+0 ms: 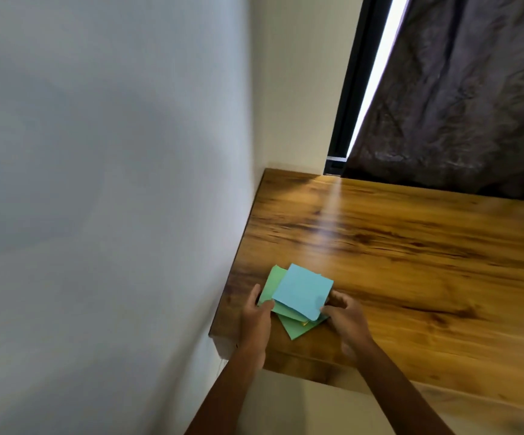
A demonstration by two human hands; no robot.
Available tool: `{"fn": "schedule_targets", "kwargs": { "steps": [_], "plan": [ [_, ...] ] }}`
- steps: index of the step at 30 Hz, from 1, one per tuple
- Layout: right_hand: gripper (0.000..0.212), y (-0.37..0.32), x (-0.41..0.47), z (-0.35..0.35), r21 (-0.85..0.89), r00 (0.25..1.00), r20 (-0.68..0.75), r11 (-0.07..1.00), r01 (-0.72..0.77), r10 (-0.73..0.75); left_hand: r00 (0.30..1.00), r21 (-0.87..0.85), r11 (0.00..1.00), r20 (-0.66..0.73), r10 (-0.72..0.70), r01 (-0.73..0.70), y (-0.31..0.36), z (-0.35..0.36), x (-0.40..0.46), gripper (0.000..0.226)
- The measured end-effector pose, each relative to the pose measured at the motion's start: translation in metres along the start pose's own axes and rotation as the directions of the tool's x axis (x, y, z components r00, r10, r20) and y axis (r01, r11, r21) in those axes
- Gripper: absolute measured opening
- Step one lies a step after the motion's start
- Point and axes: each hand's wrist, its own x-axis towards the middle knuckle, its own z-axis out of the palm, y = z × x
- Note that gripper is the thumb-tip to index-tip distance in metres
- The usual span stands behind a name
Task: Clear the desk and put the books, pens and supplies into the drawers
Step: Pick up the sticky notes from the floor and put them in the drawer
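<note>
Head view, lower centre of frame. Both hands met at a loose stack of square paper sheets (298, 298) lying on the wooden desk (411, 262) near its left corner, close to the front edge. Top sheet was light blue; green sheets were fanned out beneath it, w/ a sliver of yellow at the lower edge.

Left hand (256, 315) gripped the stack's left side, thumb on top of a green sheet, fingers curled round the edge. Right hand (345, 318) pinched the stack's right side at the blue sheet's lower corner, fingers bent; fingertips partly hidden behind the paper.

Both forearms entered from the bottom edge of the frame, approx. converging on the stack.

Surroundings: pale wall (97, 183) filled the left half; a dark curtain (461, 98) hung at upper right behind the desk, w/ a bright strip of daylight (376, 73) along its left edge, beside a dark window frame. Desk surface showed a light reflection below that strip.
</note>
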Motion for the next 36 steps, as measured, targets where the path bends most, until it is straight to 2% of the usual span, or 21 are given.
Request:
{"fn": "schedule_targets", "kwargs": {
  "steps": [4, 7, 11, 13, 15, 17, 18, 20, 22, 24, 28, 33, 36],
  "plan": [
    [0.049, 0.004, -0.002, 0.0, -0.017, 0.996, -0.072, 0.999, 0.048, -0.05, 0.984, 0.168, 0.975, -0.076, 0.16, -0.146, -0.014, 0.008, 0.0, 0.048],
    [0.039, 0.012, -0.001, -0.002, -0.015, 0.987, -0.143, 0.998, 0.068, -0.07, 0.937, 0.271, 0.918, -0.117, 0.329, -0.288, -0.024, 0.015, -0.005, 0.056],
    [0.019, 0.027, -0.012, -0.003, 0.118, 0.958, -0.274, 0.986, 0.12, -0.083, 0.895, 0.282, 0.889, -0.164, 0.416, -0.361, -0.033, 0.016, -0.005, 0.064],
    [0.022, 0.032, -0.031, -0.003, 0.154, 0.928, -0.348, 0.968, 0.199, -0.136, 0.878, 0.271, 0.886, -0.201, 0.434, -0.376, -0.035, 0.019, -0.004, 0.062],
    [0.028, 0.042, -0.059, -0.002, 0.109, 0.923, -0.319, 0.96, 0.26, -0.214, 0.862, 0.282, 0.878, -0.23, 0.453, -0.387, -0.036, 0.023, -0.005, 0.059],
    [0.031, 0.06, -0.084, 0.003, 0.082, 0.957, -0.178, 0.966, 0.245, -0.228, 0.839, 0.29, 0.86, -0.238, 0.49, -0.42, -0.037, 0.024, -0.004, 0.057],
    [0.032, 0.073, -0.09, 0.005, 0.075, 0.98, -0.083, 0.98, 0.186, -0.179, 0.826, 0.296, 0.849, -0.239, 0.51, -0.439, -0.039, 0.024, -0.004, 0.056],
    [0.031, 0.098, -0.092, 0.012, 0.052, 0.995, 0.097, 0.998, -0.041, 0.036, 0.802, 0.311, 0.822, -0.23, 0.552, -0.477, -0.044, 0.023, -0.002, 0.055],
    [0.026, 0.119, -0.08, 0.014, 0.106, 0.93, 0.187, 0.935, -0.338, 0.315, 0.783, 0.334, 0.798, -0.217, 0.584, -0.502, -0.05, 0.022, -0.001, 0.054],
    [0.019, 0.136, -0.06, 0.012, 0.241, 0.865, 0.201, 0.833, -0.499, 0.46, 0.763, 0.368, 0.764, -0.188, 0.619, -0.53, -0.053, 0.022, -0.002, 0.055],
    [0.019, 0.15, -0.02, 0.009, 0.505, 0.841, 0.17, 0.688, -0.522, 0.513, 0.717, 0.507, 0.645, -0.072, 0.693, -0.572, -0.063, 0.021, -0.006, 0.061],
    [0.024, 0.159, 0.002, 0.025, 0.646, 0.844, 0.107, 0.609, -0.461, 0.526, 0.662, 0.728, 0.393, 0.111, 0.742, -0.562, -0.087, 0.015, -0.012, 0.064],
    [0.026, 0.166, 0.003, 0.025, 0.717, 0.865, 0.129, 0.556, -0.42, 0.486, 0.66, 0.779, 0.322, 0.152, 0.735, -0.538, -0.095, 0.013, -0.016, 0.066]
  ]
}}
